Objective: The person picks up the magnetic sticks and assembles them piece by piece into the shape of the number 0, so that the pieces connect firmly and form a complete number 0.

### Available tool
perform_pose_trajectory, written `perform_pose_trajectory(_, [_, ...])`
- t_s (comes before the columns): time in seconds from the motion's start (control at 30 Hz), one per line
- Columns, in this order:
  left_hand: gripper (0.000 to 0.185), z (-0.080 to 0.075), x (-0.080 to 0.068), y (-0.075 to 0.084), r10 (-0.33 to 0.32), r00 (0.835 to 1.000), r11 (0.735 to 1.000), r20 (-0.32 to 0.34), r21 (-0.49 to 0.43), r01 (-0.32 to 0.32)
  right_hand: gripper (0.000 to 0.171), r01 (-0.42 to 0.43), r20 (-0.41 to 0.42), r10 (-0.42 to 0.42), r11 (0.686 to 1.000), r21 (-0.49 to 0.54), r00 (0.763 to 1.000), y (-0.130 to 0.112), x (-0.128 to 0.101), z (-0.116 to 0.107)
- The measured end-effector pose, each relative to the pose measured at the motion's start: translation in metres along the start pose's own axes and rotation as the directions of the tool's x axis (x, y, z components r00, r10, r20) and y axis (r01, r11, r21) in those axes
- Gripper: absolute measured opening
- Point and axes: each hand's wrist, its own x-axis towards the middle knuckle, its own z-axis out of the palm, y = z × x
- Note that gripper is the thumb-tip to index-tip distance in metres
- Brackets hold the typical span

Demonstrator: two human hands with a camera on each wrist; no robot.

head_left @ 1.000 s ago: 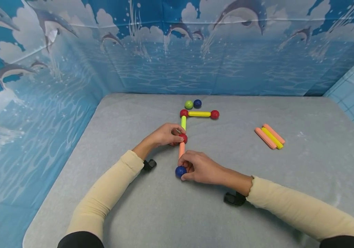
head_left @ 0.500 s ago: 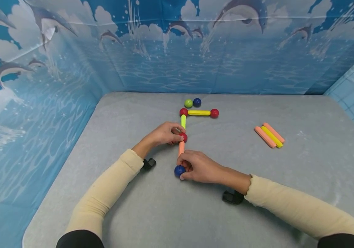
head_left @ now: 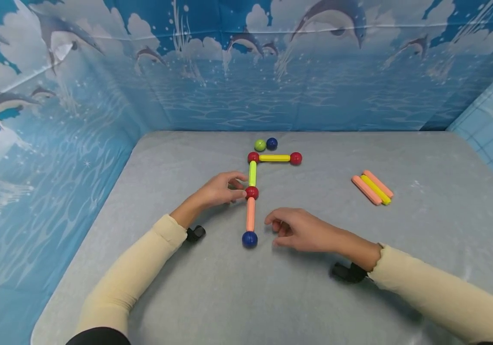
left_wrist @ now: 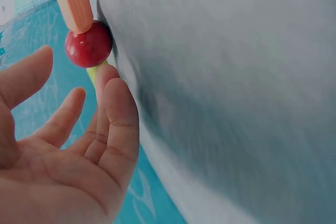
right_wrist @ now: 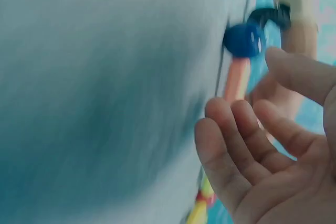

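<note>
My head view alone showed the whole chain: blue ball (head_left: pixel 249 239), orange rod (head_left: pixel 250 213), red ball (head_left: pixel 252 192). Beside that red ball, my left hand (head_left: pixel 218 190) and right hand (head_left: pixel 300 229) lay released.

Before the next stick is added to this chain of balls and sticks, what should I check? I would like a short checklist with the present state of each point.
1. Right hand free to fetch a stick: ok, fingers relaxed, holding nothing.
2. Left hand steadying the chain: cannot tell; its fingertips are at the middle red ball, contact unclear.
3. Chain joined: ok, round dark blue end ball, orange plastic stick, red ball and lime green stick lie in one line.
4. Spare sticks available: ok, bundle of two orange sticks and one yellow stick lies apart at the right on the grey table.
5. Spare balls available: ok, loose green ball and loose blue ball.
</note>
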Motion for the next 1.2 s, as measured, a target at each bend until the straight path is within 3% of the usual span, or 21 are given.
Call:
perform_pose_trajectory(0.13, [0.043, -0.005, -0.016, -0.004, 0.064, 0.998, 0.99, -0.023, 0.127, -0.061, 0.037, -0.024, -0.039, 0.022, 0.999, -0.038, 0.999, 0.021, -0.019, -0.023])
perform_pose_trajectory(0.3, [0.035, 0.001, -0.039, -0.008, 0.187, 0.982, 0.946, -0.005, 0.269, -0.179, 0.033, -0.05, -0.17, 0.035, 0.995, -0.088, 0.985, 0.054, -0.04, -0.051])
perform_pose_trajectory(0.5, [0.029, 0.017, -0.064, -0.005, 0.327, 0.941, 0.884, 0.084, 0.324, -0.336, 0.027, -0.157, -0.323, 0.084, 0.966, -0.206, 0.943, 0.092, -0.068, -0.088])
perform_pose_trajectory(0.67, [0.025, 0.028, -0.075, -0.003, 0.344, 0.931, 0.861, 0.124, 0.353, -0.366, 0.03, -0.32, -0.377, 0.213, 0.915, -0.248, 0.902, 0.119, -0.082, -0.107])
perform_pose_trajectory(0.83, [0.025, 0.036, -0.074, -0.005, 0.318, 0.937, 0.869, 0.145, 0.352, -0.349, 0.035, -0.404, -0.349, 0.281, 0.843, -0.356, 0.894, 0.135, -0.084, -0.108])
perform_pose_trajectory(0.93, [0.026, 0.039, -0.073, -0.006, 0.304, 0.938, 0.888, 0.165, 0.308, -0.342, 0.035, -0.431, -0.345, 0.302, 0.808, -0.402, 0.889, 0.14, -0.084, -0.105])
perform_pose_trajectory(1.07, [0.026, 0.042, -0.073, -0.004, 0.29, 0.936, 0.908, 0.2, 0.251, -0.334, 0.033, -0.421, -0.374, 0.267, 0.798, -0.43, 0.888, 0.14, -0.084, -0.101])
perform_pose_trajectory(1.2, [0.023, 0.045, -0.073, -0.001, 0.265, 0.947, 0.927, 0.18, 0.224, -0.302, 0.026, -0.406, -0.401, 0.236, 0.811, -0.42, 0.885, 0.136, -0.081, -0.097])
